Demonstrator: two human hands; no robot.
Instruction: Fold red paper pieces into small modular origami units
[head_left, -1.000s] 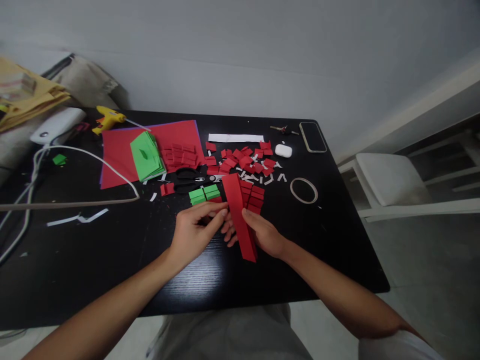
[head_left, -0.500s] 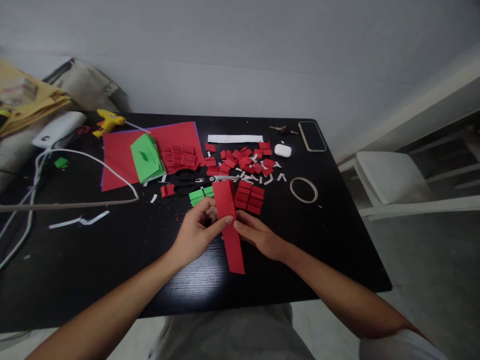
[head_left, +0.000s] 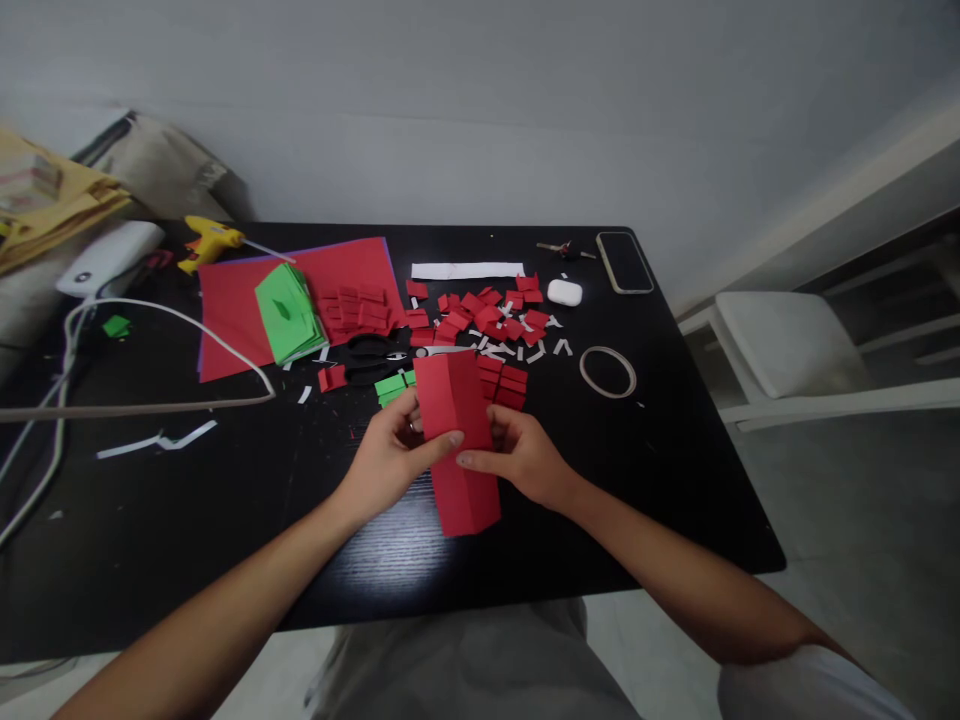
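Observation:
A strip of red paper (head_left: 459, 500) with a lengthwise crease hangs over the front of the table, held between both hands. My left hand (head_left: 390, 455) is closed on its left edge, thumb on the front face and fingers behind. From the right, my right hand (head_left: 529, 455) grips the other edge the same way, its thumb near the crease. Just beyond the paper lie folded green pieces (head_left: 391, 388), folded red pieces (head_left: 513, 380), scissors (head_left: 442, 351) partly hidden by the strip, and black-handled pliers (head_left: 367, 372).
A yellow glue gun (head_left: 210, 243) and a green paper stack (head_left: 289, 312) lie on or near red sheets (head_left: 232, 335). White cable (head_left: 187, 312) loops at the left. A tape ring (head_left: 632, 375), white case (head_left: 565, 292), keys (head_left: 562, 249) and phone (head_left: 625, 262) are at the right. A white chair (head_left: 772, 345) stands beyond.
The red paper has opened out from a narrow folded strip into a wider piece showing both sides of its crease. My right hand has shifted its hold slightly to the right.

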